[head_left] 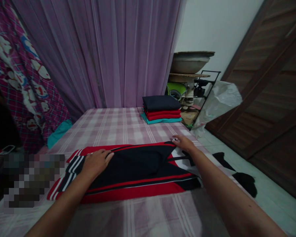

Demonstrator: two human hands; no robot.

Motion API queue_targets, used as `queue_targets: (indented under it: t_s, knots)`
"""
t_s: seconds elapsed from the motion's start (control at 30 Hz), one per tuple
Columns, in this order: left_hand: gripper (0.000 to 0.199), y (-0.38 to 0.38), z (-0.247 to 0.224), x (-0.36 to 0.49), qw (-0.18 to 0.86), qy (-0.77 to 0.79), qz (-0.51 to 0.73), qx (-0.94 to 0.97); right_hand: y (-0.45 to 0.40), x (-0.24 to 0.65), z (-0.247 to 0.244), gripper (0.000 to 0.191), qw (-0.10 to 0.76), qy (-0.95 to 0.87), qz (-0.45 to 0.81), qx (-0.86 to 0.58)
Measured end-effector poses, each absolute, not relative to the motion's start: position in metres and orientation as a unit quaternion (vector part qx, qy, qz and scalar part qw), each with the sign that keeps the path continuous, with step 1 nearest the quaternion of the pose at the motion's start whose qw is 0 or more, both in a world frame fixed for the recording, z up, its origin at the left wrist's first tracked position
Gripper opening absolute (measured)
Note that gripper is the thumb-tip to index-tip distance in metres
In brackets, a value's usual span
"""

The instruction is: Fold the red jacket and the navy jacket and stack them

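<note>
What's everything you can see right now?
Checked cover: one, mauve-white, centre
Garment: one, black-red-white, flat on cover
Clothes stack: one, dark, red, teal, cover's far right
Curtain: at least one, purple, behind cover
Patterned cloth: one, magenta, far left
Bright cloth: one, teal, left of cover
Rack: one, black, right of stack
Basin: at least one, pale, rack's top
Rounded item: one, green, behind stack
Plastic bag: one, whitish, right of rack
Dark items: apparently two, black, right floor
Wooden panels: count unclear, brown, right
Left grip: one, on garment's left part
Right grip: one, at garment's far right corner
</note>
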State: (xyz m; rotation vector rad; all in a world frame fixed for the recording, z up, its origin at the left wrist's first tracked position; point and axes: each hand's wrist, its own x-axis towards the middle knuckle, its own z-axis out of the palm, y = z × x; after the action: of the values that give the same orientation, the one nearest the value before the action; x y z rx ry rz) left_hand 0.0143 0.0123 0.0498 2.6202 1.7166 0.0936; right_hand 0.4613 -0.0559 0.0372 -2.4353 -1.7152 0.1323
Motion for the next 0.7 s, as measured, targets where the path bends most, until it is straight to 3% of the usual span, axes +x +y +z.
queue_targets:
  t_s: [0.17, 0.4, 0.53, 0.7]
  knots:
    - [0.042, 0.054, 0.067, 0.003, -0.034, 0.509, 0.025, 0.86, -0.044, 0.461, 0.049, 0.026, 0.071, -0.618, 0.045, -0.781]
    - [0.036, 0.078, 0.063, -0.017, 0.058, 0.497, -0.018, 0.866, -0.035, 0.462, 0.054, 0.027, 0.037, -0.678, 0.136, -0.722]
    - [0.037, 0.074, 0.064, -0.016, 0.024, 0.53, 0.015, 0.848, -0.036, 0.457, 0.058, 0.021, 0.02, -0.655, 0.079, -0.751]
    - [0.044, 0.076, 0.066, -0.009, -0.04, 0.566, -0.016, 0.823, -0.033, 0.444, 0.054, 0.034, 0.043, -0.583, 0.005, -0.811]
